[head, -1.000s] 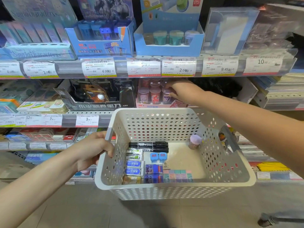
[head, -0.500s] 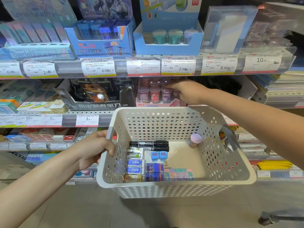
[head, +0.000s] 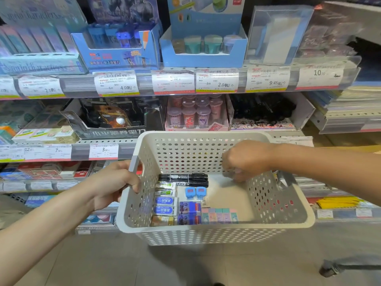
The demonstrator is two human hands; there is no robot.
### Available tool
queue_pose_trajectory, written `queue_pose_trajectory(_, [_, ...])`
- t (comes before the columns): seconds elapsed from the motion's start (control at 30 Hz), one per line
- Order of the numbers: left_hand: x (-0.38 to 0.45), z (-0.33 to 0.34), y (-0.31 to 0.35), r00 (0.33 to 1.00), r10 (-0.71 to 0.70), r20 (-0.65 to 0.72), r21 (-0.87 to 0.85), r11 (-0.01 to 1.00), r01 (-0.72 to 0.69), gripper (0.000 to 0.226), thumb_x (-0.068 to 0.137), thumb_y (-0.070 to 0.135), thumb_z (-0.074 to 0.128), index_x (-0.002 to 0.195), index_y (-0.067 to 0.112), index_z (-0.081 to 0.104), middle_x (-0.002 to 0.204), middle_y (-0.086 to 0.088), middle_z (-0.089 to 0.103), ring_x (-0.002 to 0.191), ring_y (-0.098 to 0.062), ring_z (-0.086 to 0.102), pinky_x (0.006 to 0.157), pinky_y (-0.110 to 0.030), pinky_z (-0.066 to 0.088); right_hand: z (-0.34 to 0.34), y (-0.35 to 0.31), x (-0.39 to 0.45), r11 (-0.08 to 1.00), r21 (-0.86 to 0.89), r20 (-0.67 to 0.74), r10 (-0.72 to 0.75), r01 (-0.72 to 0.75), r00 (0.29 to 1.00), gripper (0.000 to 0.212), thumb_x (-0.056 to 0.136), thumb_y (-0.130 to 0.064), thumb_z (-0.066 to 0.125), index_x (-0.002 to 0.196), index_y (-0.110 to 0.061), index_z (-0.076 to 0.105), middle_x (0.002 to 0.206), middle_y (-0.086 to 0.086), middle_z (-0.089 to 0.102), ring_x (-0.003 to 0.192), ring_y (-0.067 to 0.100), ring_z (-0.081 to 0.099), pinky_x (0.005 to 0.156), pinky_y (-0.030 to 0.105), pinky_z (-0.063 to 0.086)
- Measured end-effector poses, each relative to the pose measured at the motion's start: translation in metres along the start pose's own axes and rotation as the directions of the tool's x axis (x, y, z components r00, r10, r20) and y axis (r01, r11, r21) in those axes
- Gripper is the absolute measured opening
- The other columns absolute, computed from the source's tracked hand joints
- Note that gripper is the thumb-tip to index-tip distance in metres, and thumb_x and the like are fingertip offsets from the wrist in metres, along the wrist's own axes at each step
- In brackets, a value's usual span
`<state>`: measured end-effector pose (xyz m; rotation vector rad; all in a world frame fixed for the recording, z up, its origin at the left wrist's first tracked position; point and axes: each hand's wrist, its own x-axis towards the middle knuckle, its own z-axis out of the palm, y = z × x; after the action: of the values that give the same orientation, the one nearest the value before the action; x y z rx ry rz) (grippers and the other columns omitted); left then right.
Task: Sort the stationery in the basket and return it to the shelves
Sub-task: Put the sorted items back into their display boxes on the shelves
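Head view: I'm seeing the right hand (head: 245,159) now dipping into the basket (head: 216,230), back from the pink sharpener tray (head: 196,114) behind it. Fingers are curling over the far-right corner where the pink sharpener sat; can't tell if they're grasping it. Left hand (head: 115,182) is clenching the basket's left rim. Markers (head: 183,179) and erasers (head: 165,205) are lying along its left side, so more sorting is waiting.

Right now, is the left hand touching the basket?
Touching. The head view shows the left hand with its fingers curled around the grey handle on the basket's left rim.
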<state>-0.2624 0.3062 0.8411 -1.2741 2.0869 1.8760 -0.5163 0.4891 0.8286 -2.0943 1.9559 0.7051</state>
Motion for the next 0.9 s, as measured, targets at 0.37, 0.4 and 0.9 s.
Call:
queue_pose_trajectory(0.37, [0.002, 0.002, 0.004, 1.0, 0.009, 0.022, 0.018, 1.0, -0.009, 0.058, 0.043, 0.0, 0.056, 0.1, 0.0, 0.061, 0.087, -0.022, 0.052, 0.08, -0.034, 0.049, 0.075, -0.045, 0.034, 0.015, 0.002, 0.021, 0.934, -0.34, 0.3, -0.007, 0.113, 0.954, 0.024, 0.087, -0.017, 0.064, 0.108, -0.029, 0.064, 0.074, -0.01, 0.049, 0.076, 0.017, 0.05, 0.059, 0.024, 0.042])
queue_pose_trajectory(0.4, [0.002, 0.002, 0.004, 1.0, 0.009, 0.023, 0.016, 1.0, -0.009, 0.058, 0.042, 0.0, 0.056, 0.1, -0.001, 0.061, 0.087, -0.021, 0.052, 0.08, -0.034, 0.049, 0.074, -0.044, 0.034, 0.016, 0.001, 0.022, 0.937, -0.334, 0.304, 0.004, 0.103, 0.953, 0.023, 0.088, -0.017, 0.062, 0.108, -0.028, 0.064, 0.07, -0.009, 0.046, 0.076, 0.018, 0.05, 0.055, 0.023, 0.039])
queue_pose_trajectory(0.9, [0.005, 0.0, 0.0, 0.999, 0.01, 0.04, -0.021, 1.0, -0.009, 0.039, 0.037, -0.001, 0.058, 0.072, 0.016, 0.065, 0.073, -0.017, 0.048, 0.07, -0.029, 0.044, 0.065, -0.036, 0.03, -0.033, 0.007, -0.011, 0.929, 0.366, -0.227, 0.141, -0.05, 0.964, 0.015, 0.08, -0.032, 0.061, 0.075, -0.022, 0.051, 0.08, 0.0, 0.059, 0.071, 0.02, 0.056, 0.063, 0.03, 0.047])
